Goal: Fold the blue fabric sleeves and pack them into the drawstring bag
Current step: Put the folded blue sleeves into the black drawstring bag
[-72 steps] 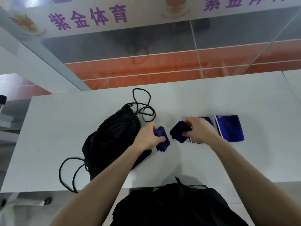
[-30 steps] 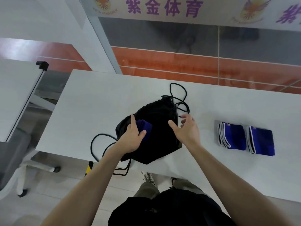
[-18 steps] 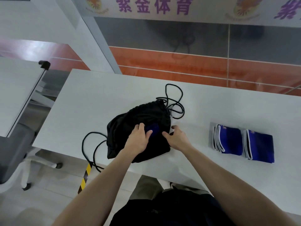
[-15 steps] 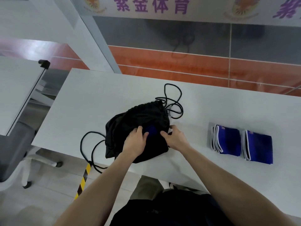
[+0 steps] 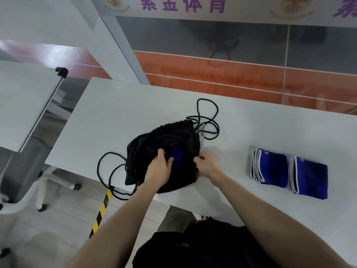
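A black drawstring bag (image 5: 154, 140) lies on the white table (image 5: 116, 113) near its front edge, cords looping out behind and to the left. My left hand (image 5: 157, 170) holds a folded blue sleeve (image 5: 177, 156) at the bag's mouth, and only a small part of the sleeve shows. My right hand (image 5: 207, 165) pinches the bag's black edge on the right side of the opening. Two folded blue sleeves (image 5: 272, 168) (image 5: 309, 177) with white trim lie side by side on the table to the right, apart from both hands.
A loop of black cord (image 5: 207, 113) lies behind the bag and another cord (image 5: 108, 171) hangs over the table's front edge. A second white table (image 5: 23, 97) and a grey chair (image 5: 21, 167) stand at the left. A glass wall runs behind.
My left hand carried the folded sleeve from the table over to the bag and has pushed it into the opening. My right hand let go of the other sleeves and took hold of the bag's edge.
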Available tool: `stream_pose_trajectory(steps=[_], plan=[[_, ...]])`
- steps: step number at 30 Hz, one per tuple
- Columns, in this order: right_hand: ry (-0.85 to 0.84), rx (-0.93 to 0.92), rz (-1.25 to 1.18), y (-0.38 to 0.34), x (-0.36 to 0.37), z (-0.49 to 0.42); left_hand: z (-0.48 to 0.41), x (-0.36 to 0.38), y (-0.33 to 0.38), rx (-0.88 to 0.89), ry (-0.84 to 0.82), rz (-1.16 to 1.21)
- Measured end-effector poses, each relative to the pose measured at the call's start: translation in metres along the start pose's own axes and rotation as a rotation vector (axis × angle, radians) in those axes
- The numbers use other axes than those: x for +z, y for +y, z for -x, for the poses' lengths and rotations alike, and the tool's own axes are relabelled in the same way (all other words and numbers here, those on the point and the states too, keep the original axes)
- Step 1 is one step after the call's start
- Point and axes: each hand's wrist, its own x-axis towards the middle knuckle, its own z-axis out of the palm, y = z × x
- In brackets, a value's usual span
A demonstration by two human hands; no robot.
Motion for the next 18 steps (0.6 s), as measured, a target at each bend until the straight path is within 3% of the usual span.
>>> stream_pose_trajectory(steps=[6, 9, 12, 14, 18], plan=[[-0.103, 0.081, -0.263, -0.008, -0.003, 0.008, 0.01, 0.002, 0.003, 0.094, -0.104, -0.11], [-0.167, 0.091, -0.296, -0.006, -0.009, 0.011, 0.013, 0.002, 0.01, 0.093, -0.001, -0.212], [-0.115, 0.016, -0.087, -0.003, -0.017, 0.011, 0.014, 0.005, 0.017, 0.233, 0.169, -0.291], [-0.028, -0.073, 0.116, -0.002, -0.025, 0.017, 0.017, 0.008, 0.022, 0.349, 0.166, -0.342], [0.121, -0.161, 0.313, -0.003, -0.045, 0.041, 0.016, -0.001, 0.032, 0.402, 0.106, -0.373]])
